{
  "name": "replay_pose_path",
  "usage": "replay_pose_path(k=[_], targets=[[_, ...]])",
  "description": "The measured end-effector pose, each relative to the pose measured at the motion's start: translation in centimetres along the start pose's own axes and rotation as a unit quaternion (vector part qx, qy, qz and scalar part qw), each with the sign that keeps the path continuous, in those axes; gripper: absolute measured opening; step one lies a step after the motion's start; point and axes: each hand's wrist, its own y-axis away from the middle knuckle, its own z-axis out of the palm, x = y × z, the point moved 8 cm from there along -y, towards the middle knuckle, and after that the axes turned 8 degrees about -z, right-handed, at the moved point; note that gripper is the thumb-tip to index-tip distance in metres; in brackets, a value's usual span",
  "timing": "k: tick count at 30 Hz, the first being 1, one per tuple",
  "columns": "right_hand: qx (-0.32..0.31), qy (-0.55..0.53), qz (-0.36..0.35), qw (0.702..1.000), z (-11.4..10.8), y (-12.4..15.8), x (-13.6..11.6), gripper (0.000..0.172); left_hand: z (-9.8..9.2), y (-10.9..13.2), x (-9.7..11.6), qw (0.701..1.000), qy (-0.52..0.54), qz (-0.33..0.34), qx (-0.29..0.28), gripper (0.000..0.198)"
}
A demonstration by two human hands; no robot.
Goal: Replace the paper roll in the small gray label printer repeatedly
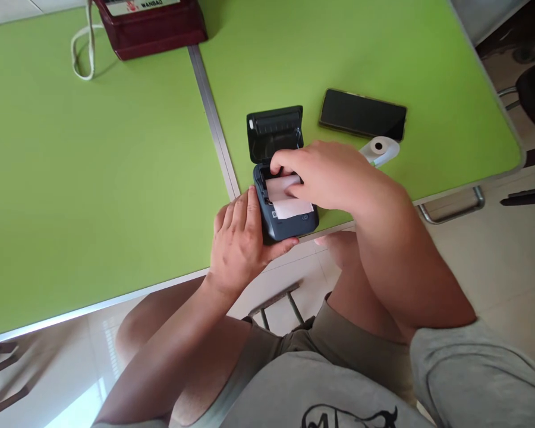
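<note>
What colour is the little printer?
The printer is dark grey-blue, and its open lid looks black. The head view shows it best.

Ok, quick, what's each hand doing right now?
Left hand: closed on the printer, gripping its side and front.
Right hand: closed on the paper roll inside the open printer.

The printer [285, 217] sits at the near edge of the surface [93, 178], just right of the seam strip [211, 113], with its lid [274, 132] flipped up behind it. The left hand [238, 238] clasps its left side. The right hand [325, 175] is on top, pinching the paper [292, 208] in its bay. A phone [362, 114] lies behind and to the right, with a spare roll [380, 148] just in front of it. There's a box [154, 27] at the far edge.
</note>
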Motion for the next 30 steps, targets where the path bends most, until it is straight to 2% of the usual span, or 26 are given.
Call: replay_pose_path(k=[3, 5, 6, 7, 8, 9, 11, 12, 14, 16, 19, 21, 23, 27, 30], targets=[[0.009, -0.062, -0.015, 0.998, -1.6, 0.6, -0.2, 0.035, 0.0, 0.0, 0.1, 1.000, 0.000, 0.001, 0.001, 0.120], [0.050, -0.156, -0.032, 0.986, -2.8, 1.6, -0.3, 0.037, -0.1, 0.0, 0.2, 1.000, -0.007, 0.005, 0.008, 0.120], [0.087, -0.222, -0.036, 0.970, -3.4, 2.2, -0.1, 0.037, -0.1, 0.0, 0.3, 1.000, -0.011, 0.008, 0.012, 0.120], [0.126, -0.298, -0.033, 0.945, -3.6, 2.9, 0.5, 0.038, -0.1, 0.0, 0.3, 1.000, -0.015, 0.011, 0.016, 0.120], [0.175, -0.384, -0.017, 0.906, -3.6, 3.7, 1.5, 0.041, -0.1, 0.0, 0.4, 1.000, -0.018, 0.012, 0.019, 0.121], [0.254, -0.463, -0.004, 0.849, -3.6, 4.7, 2.8, 0.041, -0.1, 0.0, 0.4, 0.999, -0.020, 0.013, 0.022, 0.121], [0.272, -0.565, 0.027, 0.778, -1.3, 5.7, 4.8, 0.055, 0.0, 0.0, 0.3, 0.999, -0.026, 0.011, 0.024, 0.122], [0.273, -0.573, 0.046, 0.772, -0.1, 6.0, 5.7, 0.052, 0.0, 0.0, 0.2, 0.999, -0.028, 0.009, 0.022, 0.123], [0.282, -0.544, 0.064, 0.788, 1.7, 6.3, 6.9, 0.047, 0.1, -0.1, 0.1, 1.000, -0.028, 0.002, 0.013, 0.124], [0.315, -0.475, 0.078, 0.818, 2.5, 6.5, 7.5, 0.042, 0.2, -0.1, 0.1, 1.000, -0.025, -0.004, 0.003, 0.124], [0.353, -0.328, 0.087, 0.872, 2.1, 6.7, 6.8, 0.042, 0.1, -0.2, 0.1, 1.000, -0.021, -0.003, 0.002, 0.125], [0.342, -0.223, 0.073, 0.910, 1.5, 6.6, 5.7, 0.044, 0.0, -0.2, 0.1, 1.000, -0.022, 0.003, 0.004, 0.124], [0.324, -0.144, 0.066, 0.933, 1.0, 6.4, 5.0, 0.040, 0.0, -0.1, 0.1, 1.000, -0.022, 0.007, 0.003, 0.120], [0.338, -0.078, 0.057, 0.936, 0.6, 6.3, 5.3, 0.026, -0.1, -0.2, 0.0, 1.000, -0.012, 0.000, -0.001, 0.118], [0.346, -0.058, 0.047, 0.935, 1.0, 6.2, 5.9, 0.025, 0.0, -0.2, 0.0, 1.000, -0.012, -0.001, -0.006, 0.120]])
